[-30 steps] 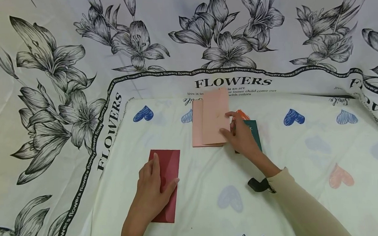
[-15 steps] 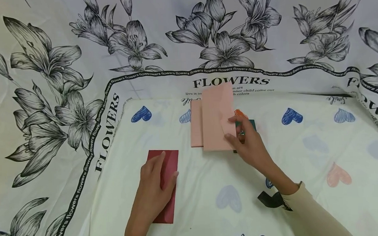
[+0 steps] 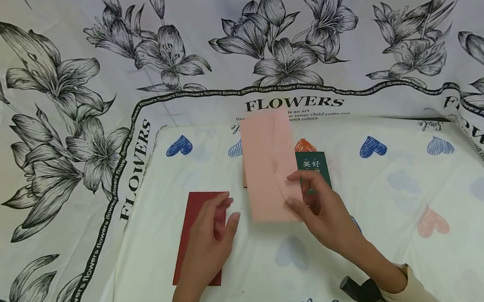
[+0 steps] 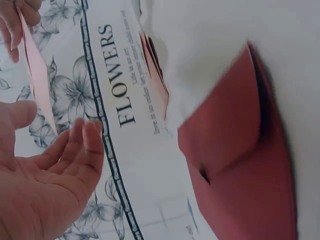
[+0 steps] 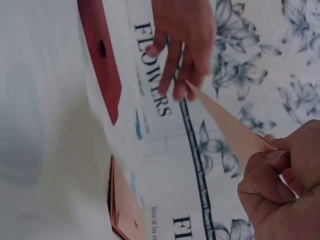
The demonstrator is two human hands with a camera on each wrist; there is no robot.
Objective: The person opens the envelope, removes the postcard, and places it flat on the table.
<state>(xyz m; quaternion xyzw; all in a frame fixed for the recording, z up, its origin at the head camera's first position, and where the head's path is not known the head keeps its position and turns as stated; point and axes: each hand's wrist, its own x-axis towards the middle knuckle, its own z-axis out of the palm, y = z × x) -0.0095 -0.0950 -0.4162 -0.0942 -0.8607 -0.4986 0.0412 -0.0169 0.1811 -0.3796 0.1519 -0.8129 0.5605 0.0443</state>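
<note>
My right hand (image 3: pixel 325 215) pinches a pink envelope (image 3: pixel 263 168) by its right edge, thumb on the near side. The envelope is lifted off the cloth, flap side showing. My left hand (image 3: pixel 207 239) hangs above a dark red envelope (image 3: pixel 189 245), fingers loosely bent and holding nothing. In the left wrist view the red envelope (image 4: pixel 235 165) lies apart from the hand, and the raised pink envelope (image 4: pixel 40 75) reaches close to its fingers. Whether they touch it, I cannot tell.
Behind the raised envelope, mostly hidden in the head view, lies a pink envelope stack (image 5: pixel 127 212) on the cloth. A dark green card with white characters (image 3: pixel 314 161) lies to its right. The white cloth (image 3: pixel 264 268) has printed hearts; a flower-printed sheet (image 3: pixel 102 153) surrounds it.
My right hand has lifted the pink envelope from the stack and brought it nearer to me. My left hand has come off the red envelope and shifted slightly right.
</note>
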